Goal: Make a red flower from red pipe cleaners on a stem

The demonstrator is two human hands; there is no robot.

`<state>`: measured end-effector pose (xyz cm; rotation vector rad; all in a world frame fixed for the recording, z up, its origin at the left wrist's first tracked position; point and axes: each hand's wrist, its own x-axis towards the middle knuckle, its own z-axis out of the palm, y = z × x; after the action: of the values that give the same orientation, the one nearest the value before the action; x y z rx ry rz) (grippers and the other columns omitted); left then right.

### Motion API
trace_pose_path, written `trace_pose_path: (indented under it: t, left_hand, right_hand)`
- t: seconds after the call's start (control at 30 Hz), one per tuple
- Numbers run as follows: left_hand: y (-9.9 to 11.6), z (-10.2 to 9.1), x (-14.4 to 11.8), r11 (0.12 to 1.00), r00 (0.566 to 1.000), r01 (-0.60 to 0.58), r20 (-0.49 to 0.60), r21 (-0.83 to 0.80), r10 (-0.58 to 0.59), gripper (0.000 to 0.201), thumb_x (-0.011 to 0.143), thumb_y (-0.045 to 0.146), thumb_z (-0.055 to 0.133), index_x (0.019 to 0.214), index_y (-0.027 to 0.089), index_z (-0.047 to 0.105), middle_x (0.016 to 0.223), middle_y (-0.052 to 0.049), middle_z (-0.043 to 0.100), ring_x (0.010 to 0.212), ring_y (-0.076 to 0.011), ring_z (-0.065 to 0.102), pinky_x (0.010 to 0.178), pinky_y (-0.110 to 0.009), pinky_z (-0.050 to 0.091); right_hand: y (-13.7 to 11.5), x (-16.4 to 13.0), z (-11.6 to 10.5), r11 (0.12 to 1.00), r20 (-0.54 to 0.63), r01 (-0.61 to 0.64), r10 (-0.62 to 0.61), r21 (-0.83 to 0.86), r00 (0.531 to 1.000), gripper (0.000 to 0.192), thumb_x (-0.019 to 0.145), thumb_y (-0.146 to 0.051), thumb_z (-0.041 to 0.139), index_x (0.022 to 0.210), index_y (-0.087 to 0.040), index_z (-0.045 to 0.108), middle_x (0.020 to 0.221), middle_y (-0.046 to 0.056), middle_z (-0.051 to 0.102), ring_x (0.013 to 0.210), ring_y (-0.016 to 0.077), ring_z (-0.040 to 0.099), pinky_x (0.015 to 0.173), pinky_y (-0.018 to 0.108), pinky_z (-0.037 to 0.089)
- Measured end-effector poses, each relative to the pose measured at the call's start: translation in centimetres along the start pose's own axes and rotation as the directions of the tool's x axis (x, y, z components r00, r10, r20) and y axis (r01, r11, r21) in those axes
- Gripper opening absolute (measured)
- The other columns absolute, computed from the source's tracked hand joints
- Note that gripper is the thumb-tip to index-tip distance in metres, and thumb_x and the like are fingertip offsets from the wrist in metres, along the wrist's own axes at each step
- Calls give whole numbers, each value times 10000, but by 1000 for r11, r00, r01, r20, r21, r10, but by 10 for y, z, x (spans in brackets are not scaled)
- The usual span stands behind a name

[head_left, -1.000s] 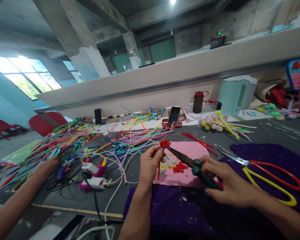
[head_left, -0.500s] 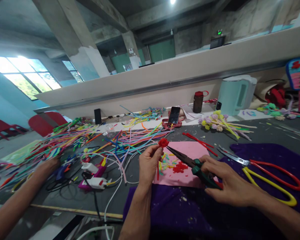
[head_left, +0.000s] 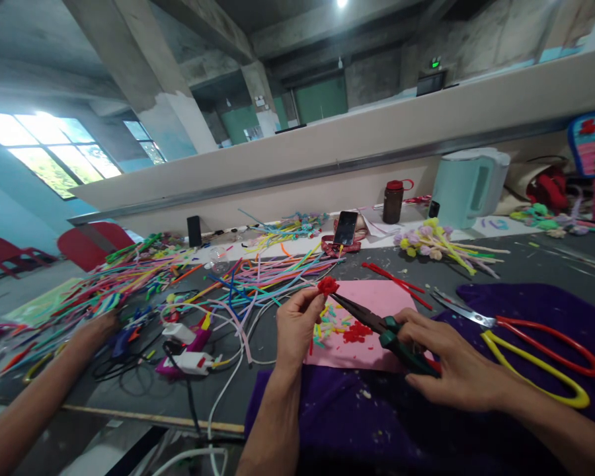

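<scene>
My left hand pinches a small red pipe-cleaner flower by its stem, holding it upright over a pink sheet. My right hand grips green-handled long-nose pliers, whose tip points toward the flower and lies just right of it. Red and coloured cut scraps lie on the pink sheet below. A purple cloth covers the table under my forearms.
Large red-and-yellow scissors lie on the cloth at right. A heap of coloured pipe cleaners spreads across the left table, where another person's hand rests. A phone, a brown bottle, a pale kettle and finished flowers stand behind.
My left hand turned the red flower slightly, shifting it a little left then back. The pliers and my right hand stayed in place.
</scene>
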<state>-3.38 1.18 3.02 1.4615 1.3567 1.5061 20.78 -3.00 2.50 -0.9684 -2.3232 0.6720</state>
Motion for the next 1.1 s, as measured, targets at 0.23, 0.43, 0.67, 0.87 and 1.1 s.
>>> trace_pose_path:
  t: [0.23,0.43,0.67,0.87,1.1]
  left_hand:
    - [0,-1,1,997,999,-32,-28,70,34,201,687,310,621,814,168,684,674,5,626,489,-72,473,443,-182,379]
    - [-1,-2,1,993,998,-37,-51,109,43,227,691,323,614,838,165,685,703,-4,637,497,-77,480,449,-187,380]
    - [-5,-3,2,980,994,-74,-69,183,88,228,713,327,598,863,178,682,741,-12,654,543,-92,521,495,-198,406]
    - [-6,-2,2,959,991,-91,-69,268,114,220,714,333,598,856,188,683,771,-22,671,612,-123,581,527,-211,434]
    - [-8,-2,0,918,974,-201,-31,342,225,183,740,311,581,866,220,678,766,-6,670,640,-119,597,566,-204,448]
  right_hand:
    - [1,2,0,1000,-1,-3,3,8,1000,234,610,-71,535,790,-201,461,958,16,482,828,160,488,684,276,381]
    - [1,2,1,1000,-5,0,0,13,1000,237,611,-69,536,794,-199,458,961,22,482,836,162,486,695,280,382]
    - [1,2,1,1000,-9,5,-5,8,1000,241,611,-70,536,798,-201,461,968,27,484,838,166,488,697,282,382]
    - [-1,2,0,1000,-22,-3,3,-11,1000,217,615,-74,537,773,-196,453,944,24,490,814,158,490,680,276,384]
    - [1,4,1,1000,-32,6,-7,-26,999,212,621,-83,540,782,-198,463,952,22,500,812,153,496,668,268,386]
